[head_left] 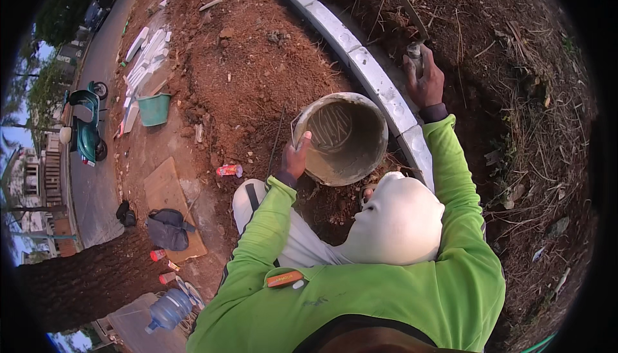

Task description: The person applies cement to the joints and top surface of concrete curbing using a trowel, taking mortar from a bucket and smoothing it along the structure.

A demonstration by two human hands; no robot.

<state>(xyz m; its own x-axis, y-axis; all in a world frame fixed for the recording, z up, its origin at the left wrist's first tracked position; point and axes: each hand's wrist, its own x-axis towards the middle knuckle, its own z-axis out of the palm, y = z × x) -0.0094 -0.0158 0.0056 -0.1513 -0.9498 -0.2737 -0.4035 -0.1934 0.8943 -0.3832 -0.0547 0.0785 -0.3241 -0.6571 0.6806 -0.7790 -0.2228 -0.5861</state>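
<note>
My left hand (295, 158) grips the near-left rim of a round bucket (375, 121), thumb over the edge. The bucket is tilted, its mouth facing me, and a thin layer of wet grey mortar (329, 126) with streak marks coats its bottom. Out to the right, my right hand (425, 79) is closed around the handle of what looks like a trowel (409, 9). Its thin dark blade shows nearly edge-on, pointing up and away over the soil. Between the hands runs a curved row of pale concrete kerb blocks (367, 73).
Red soil (257, 82) lies left of the kerb; a trench with dry roots and grass (515, 127) is on the right. Farther left are a green tub (154, 109), white offcuts (151, 57), a dark bag (168, 228), a water jug (170, 308) and a parked scooter (85, 124).
</note>
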